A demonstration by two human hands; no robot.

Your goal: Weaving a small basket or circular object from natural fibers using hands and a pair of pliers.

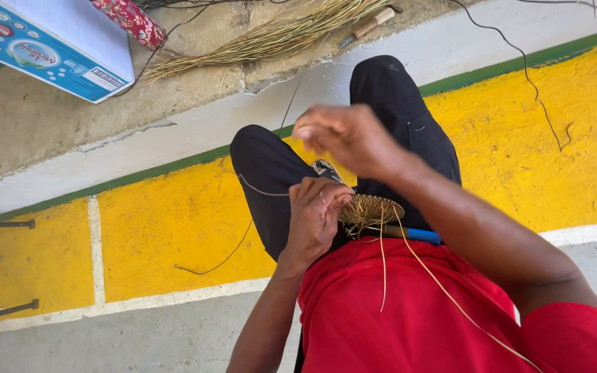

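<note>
**Weaving a small coiled disc from straw fibres**

Nearest the camera a red shirt (409, 311) is seen, across which two long pale straw strands (443, 287) trail down from the work; just above it, over the lap, a small coiled straw disc (371, 209) is held, its weave tight at the centre and loose ends showing at its edge; a blue-handled tool (419, 235) lies just beneath the disc, against the shirt. The left hand (316, 214) is closed around the disc's near edge, fingers curled and the piece pinched firmly; the right hand (347, 137) is raised above it, fingertips pressed together as if on a thin fibre, though the fibre itself is too fine and blurred to be made out, so what is pinched cannot be told for certain. The stitching step is judged to be in hand, with a strand being drawn up through the coil; the next move is judged to call for steady tension on the strand and a firm hold on the disc, so that the coil is not loosened. Beyond the dark trousers (395, 117), a yellow painted floor band (174, 235) is crossed by a thin dark cord (229, 255); farther off, a bundle of dry straw (264, 38) and a blue-and-white carton (57, 41) lie on the concrete.
</note>
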